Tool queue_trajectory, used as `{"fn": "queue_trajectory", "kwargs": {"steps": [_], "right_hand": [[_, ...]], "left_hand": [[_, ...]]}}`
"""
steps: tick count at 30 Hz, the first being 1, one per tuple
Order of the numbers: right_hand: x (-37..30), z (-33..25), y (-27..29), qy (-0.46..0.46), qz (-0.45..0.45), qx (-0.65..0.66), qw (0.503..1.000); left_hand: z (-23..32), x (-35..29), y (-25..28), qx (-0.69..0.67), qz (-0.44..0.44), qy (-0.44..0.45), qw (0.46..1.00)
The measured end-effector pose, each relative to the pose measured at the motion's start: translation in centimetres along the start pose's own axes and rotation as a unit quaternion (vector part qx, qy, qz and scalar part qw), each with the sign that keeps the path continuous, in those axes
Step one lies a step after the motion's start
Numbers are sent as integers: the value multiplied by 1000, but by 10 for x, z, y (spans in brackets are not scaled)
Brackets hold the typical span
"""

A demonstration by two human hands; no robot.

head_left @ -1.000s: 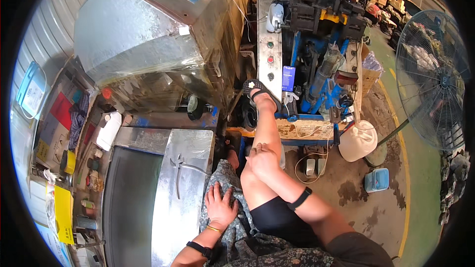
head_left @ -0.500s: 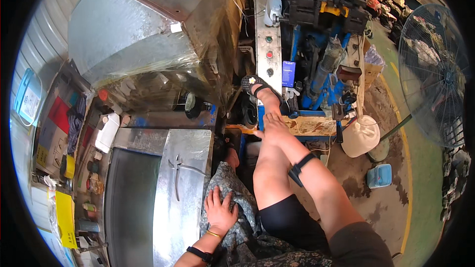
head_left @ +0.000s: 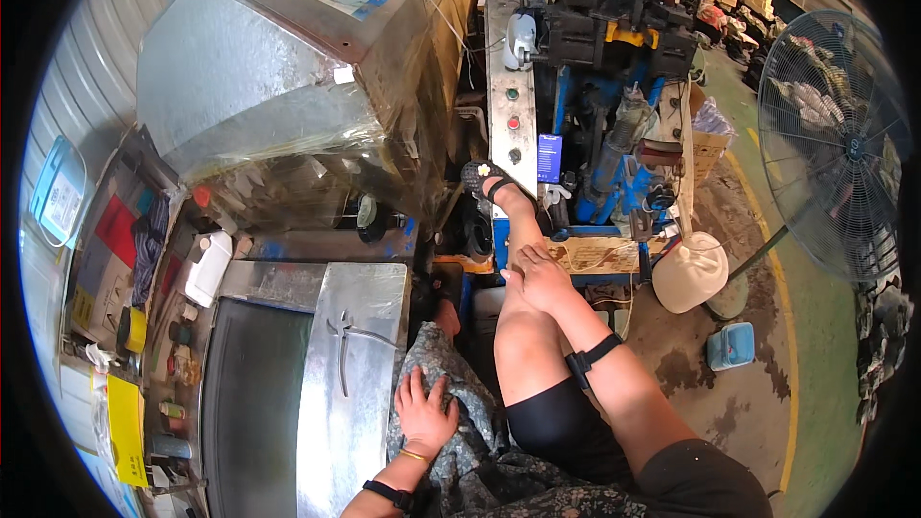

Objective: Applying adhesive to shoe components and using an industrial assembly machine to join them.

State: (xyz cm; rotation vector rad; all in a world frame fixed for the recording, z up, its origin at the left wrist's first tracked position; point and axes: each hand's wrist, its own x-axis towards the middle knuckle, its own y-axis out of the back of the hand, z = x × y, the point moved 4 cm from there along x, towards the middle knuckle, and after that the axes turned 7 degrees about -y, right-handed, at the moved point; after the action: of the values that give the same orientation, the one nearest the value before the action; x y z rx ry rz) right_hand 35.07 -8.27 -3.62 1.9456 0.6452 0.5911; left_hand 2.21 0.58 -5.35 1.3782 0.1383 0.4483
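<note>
My left hand point(head_left: 427, 414) lies flat with fingers apart on the dark floral cloth point(head_left: 449, 369) over my left leg. Across my bare right shin rests my right hand point(head_left: 539, 278), its fingers stretched out and holding nothing. The right foot, in a black strapped shoe point(head_left: 483, 179) with a small flower on it, is propped up at the front of a machine's control panel point(head_left: 511, 48). Left of my left hand, a grey pliers-like tool point(head_left: 343, 350) with spread handles lies on a shiny metal plate point(head_left: 360, 422).
A smartphone point(head_left: 550, 158) with a lit screen stands by the panel. Ahead is a black and blue machine point(head_left: 624, 134). To the right are a cream jug point(head_left: 691, 273), a blue tub point(head_left: 731, 346) and a large fan point(head_left: 849, 149). A metal hood point(head_left: 259, 67) fills the upper left.
My right hand has slid along the shin from near the ankle towards the knee. My left hand stays in place. The whole view has shifted slightly.
</note>
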Motion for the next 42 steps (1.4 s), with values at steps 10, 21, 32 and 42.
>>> {"fn": "queue_trajectory", "kwargs": {"steps": [10, 21, 32, 42], "right_hand": [[-36, -4, 42, 10, -31, 93, 995], [2, 12, 48, -3, -121, 75, 990], [78, 11, 25, -87, -336, 1, 938], [65, -15, 26, -60, -151, -106, 981]], "left_hand": [[1, 7, -1, -13, 5, 1, 1000], [2, 27, 4, -7, 21, -7, 1000], [6, 41, 7, 3, 15, -9, 1000], [6, 32, 3, 12, 13, -3, 1000]]}}
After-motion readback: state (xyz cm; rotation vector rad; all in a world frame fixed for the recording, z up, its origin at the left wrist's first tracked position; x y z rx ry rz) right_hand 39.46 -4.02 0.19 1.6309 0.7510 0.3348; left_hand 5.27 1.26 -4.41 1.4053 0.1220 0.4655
